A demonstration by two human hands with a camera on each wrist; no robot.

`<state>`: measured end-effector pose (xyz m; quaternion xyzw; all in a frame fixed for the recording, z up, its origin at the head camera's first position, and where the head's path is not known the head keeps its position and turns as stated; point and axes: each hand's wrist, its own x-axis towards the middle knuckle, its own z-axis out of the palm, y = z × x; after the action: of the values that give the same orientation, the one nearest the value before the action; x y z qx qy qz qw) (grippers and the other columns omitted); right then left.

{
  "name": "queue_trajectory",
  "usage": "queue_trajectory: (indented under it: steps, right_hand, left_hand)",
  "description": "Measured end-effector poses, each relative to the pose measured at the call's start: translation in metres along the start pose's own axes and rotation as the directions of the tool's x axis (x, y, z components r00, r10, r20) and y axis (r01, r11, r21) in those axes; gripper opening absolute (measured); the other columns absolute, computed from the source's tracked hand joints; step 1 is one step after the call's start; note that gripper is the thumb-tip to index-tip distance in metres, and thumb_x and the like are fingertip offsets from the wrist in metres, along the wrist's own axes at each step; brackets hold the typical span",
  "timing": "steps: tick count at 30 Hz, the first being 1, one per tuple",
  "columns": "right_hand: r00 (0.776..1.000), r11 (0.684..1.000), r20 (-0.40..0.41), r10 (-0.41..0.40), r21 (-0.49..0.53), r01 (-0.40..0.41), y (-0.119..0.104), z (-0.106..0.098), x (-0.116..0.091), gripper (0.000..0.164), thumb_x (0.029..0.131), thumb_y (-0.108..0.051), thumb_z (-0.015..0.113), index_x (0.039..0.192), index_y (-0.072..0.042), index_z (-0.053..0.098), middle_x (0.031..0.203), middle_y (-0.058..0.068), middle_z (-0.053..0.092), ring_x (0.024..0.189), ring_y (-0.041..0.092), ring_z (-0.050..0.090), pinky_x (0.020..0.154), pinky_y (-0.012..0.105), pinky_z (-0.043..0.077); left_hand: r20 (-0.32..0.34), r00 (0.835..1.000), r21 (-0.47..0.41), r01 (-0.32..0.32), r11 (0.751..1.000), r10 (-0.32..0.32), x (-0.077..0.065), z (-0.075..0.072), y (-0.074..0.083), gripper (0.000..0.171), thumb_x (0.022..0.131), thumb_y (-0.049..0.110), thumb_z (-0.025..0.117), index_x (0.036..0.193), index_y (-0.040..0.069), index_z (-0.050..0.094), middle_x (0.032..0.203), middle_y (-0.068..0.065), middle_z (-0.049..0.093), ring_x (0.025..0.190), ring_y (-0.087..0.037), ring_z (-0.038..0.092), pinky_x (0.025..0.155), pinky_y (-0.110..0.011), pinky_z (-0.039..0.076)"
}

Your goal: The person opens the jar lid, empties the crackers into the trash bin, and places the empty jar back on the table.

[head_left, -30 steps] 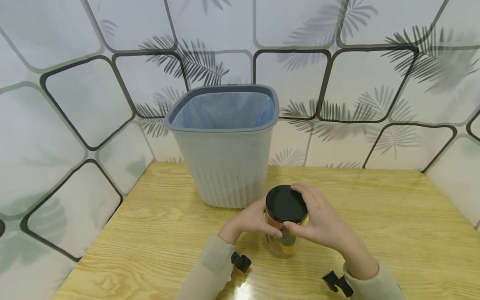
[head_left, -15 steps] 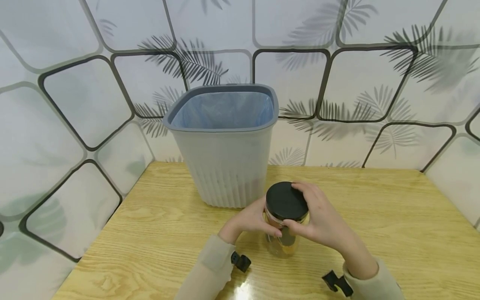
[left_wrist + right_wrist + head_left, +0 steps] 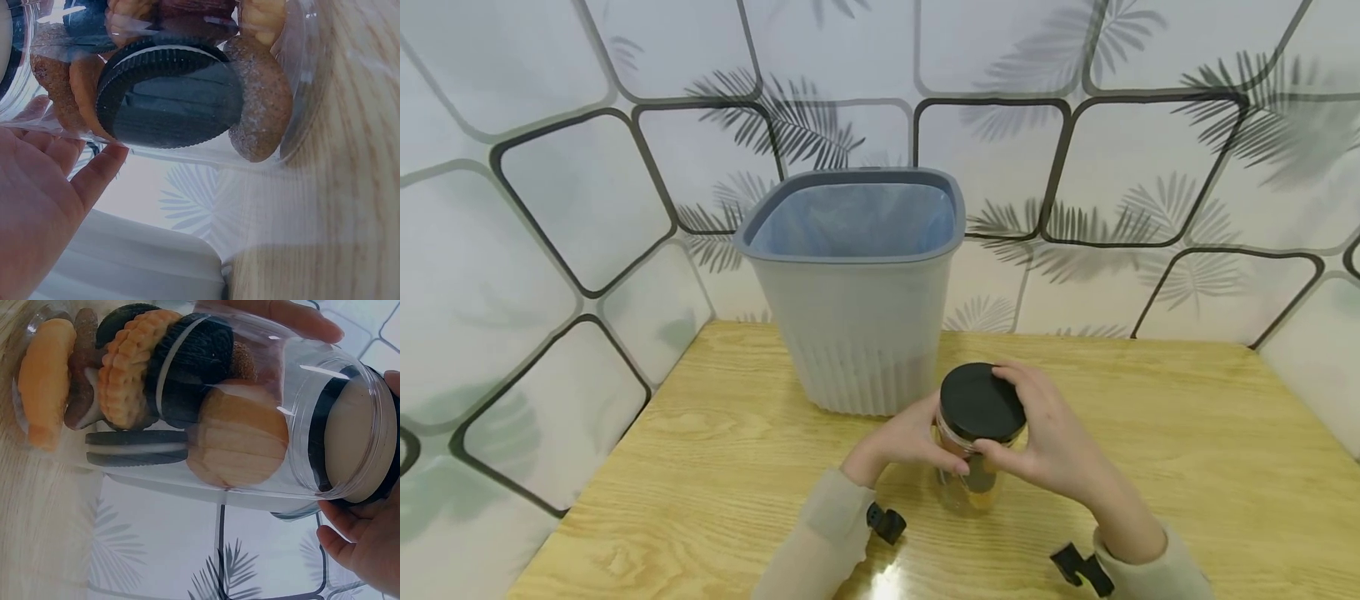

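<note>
A clear jar [image 3: 957, 495] stands upright on the table, capped by a round black lid [image 3: 982, 402]. Through its wall, in the wrist views, show several cookies, among them a dark sandwich cookie [image 3: 178, 103] and a ridged golden one [image 3: 132, 369]. My left hand [image 3: 904, 437] holds the jar's body from the left, thumb across its front. From the right, my right hand [image 3: 1052, 437] grips the lid by its edge, with the thumb in front and fingers at the back. The lid's pale underside [image 3: 356, 440] shows through the neck; whether it is seated I cannot tell.
A tall grey bin [image 3: 857, 325] with a bluish liner [image 3: 857, 217] stands just behind the jar, to the left. Patterned wall covering [image 3: 992, 158] closes in the back and sides. Wood-grain tabletop [image 3: 700, 467] extends around the hands.
The lid and the right hand's fingers sit slightly higher than a second ago. My left hand keeps its hold on the jar. The whole head view has shifted a little.
</note>
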<state>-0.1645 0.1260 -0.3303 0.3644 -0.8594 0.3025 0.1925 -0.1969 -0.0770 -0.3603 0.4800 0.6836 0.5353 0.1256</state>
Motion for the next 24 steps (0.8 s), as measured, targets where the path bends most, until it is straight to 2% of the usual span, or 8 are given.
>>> queue_trajectory:
  steps: [3,9,12,14,16,19,24]
  right_hand:
    - [1.0,1.0,-0.007,0.005,0.001,-0.005,0.001,-0.001,-0.001,0.072,0.07,-0.027,0.075,0.123,0.006,0.039,0.126,0.021,0.039,0.113,0.034,0.037,0.084,0.051,0.038]
    - [1.0,1.0,-0.006,0.015,-0.017,-0.015,0.002,-0.004,-0.003,0.073,0.069,-0.027,0.076,0.122,0.006,0.04,0.126,0.022,0.038,0.114,0.036,0.036,0.084,0.052,0.038]
    - [1.0,1.0,-0.005,0.023,-0.019,-0.024,0.004,-0.004,-0.004,0.072,0.069,-0.028,0.076,0.121,0.007,0.04,0.127,0.022,0.038,0.115,0.036,0.035,0.084,0.052,0.037]
    - [1.0,0.999,-0.006,0.031,-0.019,-0.031,0.005,-0.005,-0.005,0.072,0.069,-0.028,0.076,0.121,0.007,0.041,0.127,0.021,0.038,0.115,0.035,0.035,0.085,0.051,0.037]
    - [0.999,0.999,-0.009,0.037,-0.016,-0.037,0.007,-0.005,-0.007,0.072,0.069,-0.028,0.076,0.121,0.007,0.041,0.127,0.02,0.038,0.115,0.035,0.036,0.085,0.05,0.037]
    - [0.999,0.999,-0.017,0.042,-0.019,-0.042,0.009,-0.006,-0.009,0.072,0.068,-0.026,0.077,0.121,0.008,0.041,0.127,0.021,0.038,0.115,0.035,0.036,0.084,0.05,0.037]
    - [0.999,0.998,-0.021,0.048,-0.036,-0.049,0.013,-0.01,-0.014,0.073,0.068,-0.024,0.077,0.121,0.008,0.04,0.124,0.023,0.038,0.113,0.037,0.036,0.083,0.051,0.037]
  left_hand:
    - [-0.005,1.0,0.005,0.008,1.0,-0.008,0.001,0.001,0.0,0.094,0.068,-0.012,0.069,0.14,0.001,0.01,0.139,-0.02,0.024,0.122,-0.015,0.034,0.098,-0.03,0.031]
    - [-0.008,1.0,-0.008,0.006,1.0,-0.006,0.004,0.002,-0.002,0.097,0.067,-0.012,0.07,0.14,0.002,0.008,0.14,-0.018,0.023,0.123,-0.014,0.033,0.098,-0.03,0.031]
    - [-0.012,1.0,-0.005,0.006,1.0,-0.006,0.004,0.003,-0.013,0.101,0.067,-0.011,0.071,0.142,0.009,0.005,0.143,-0.012,0.02,0.124,-0.014,0.031,0.098,-0.03,0.03]
    - [-0.02,1.0,0.001,0.018,1.0,-0.018,0.004,0.003,-0.015,0.101,0.067,-0.01,0.071,0.142,0.009,0.005,0.142,-0.01,0.021,0.123,-0.014,0.032,0.098,-0.03,0.031]
    - [-0.031,0.999,0.015,0.04,0.999,-0.039,0.003,0.002,-0.015,0.1,0.067,-0.009,0.072,0.142,0.009,0.007,0.141,-0.01,0.024,0.121,-0.014,0.034,0.097,-0.03,0.032]
    - [-0.051,0.995,0.034,0.091,0.995,-0.09,0.001,0.002,-0.007,0.095,0.068,-0.006,0.072,0.14,0.005,0.011,0.136,-0.014,0.032,0.118,-0.014,0.038,0.094,-0.03,0.036]
    - [-0.099,0.981,0.102,0.176,0.979,-0.166,-0.001,0.003,-0.02,0.094,0.067,0.0,0.075,0.14,0.011,0.016,0.133,-0.006,0.037,0.118,-0.01,0.036,0.093,-0.029,0.036]
